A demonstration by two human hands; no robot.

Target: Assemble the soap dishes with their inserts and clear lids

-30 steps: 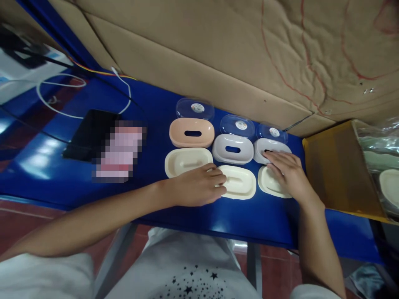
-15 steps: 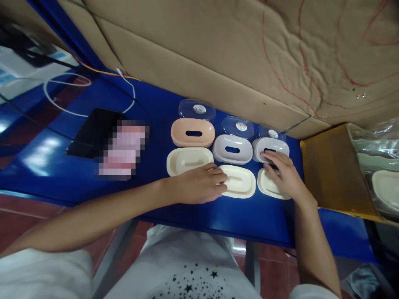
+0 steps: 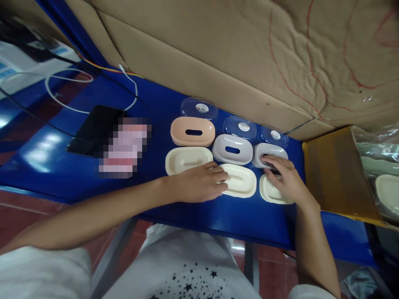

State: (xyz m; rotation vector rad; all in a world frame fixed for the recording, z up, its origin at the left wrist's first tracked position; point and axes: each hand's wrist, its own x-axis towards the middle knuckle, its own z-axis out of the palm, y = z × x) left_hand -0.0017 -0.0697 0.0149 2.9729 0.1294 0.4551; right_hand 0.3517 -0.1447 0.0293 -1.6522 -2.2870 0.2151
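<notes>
My left hand (image 3: 201,182) reaches in low, its fingers bent over the left end of the middle cream oval tray (image 3: 241,181); its thumb is hidden. At the right, my right hand (image 3: 285,178) has its fingers at the slot of a white slotted oval dish (image 3: 260,155) and its thumb by the near wall, pinching that side. Beneath this hand lies another cream tray (image 3: 268,193), partly covered. A third cream tray (image 3: 183,160) sits left, behind my left wrist. Farther back are a peach slotted dish (image 3: 177,133) and a second white slotted dish (image 3: 221,151).
Three clear lids with round labels, one being the left lid (image 3: 188,109), line the back by the cardboard wall (image 3: 218,62). A black device (image 3: 93,128) and a white cable (image 3: 135,89) are left. An open carton (image 3: 333,174) with wrapped pieces stands right.
The right white slotted dish has shifted slightly toward me, with my right hand on it. The cream tray under that hand has also slid a little nearer. My left hand stays in place.
</notes>
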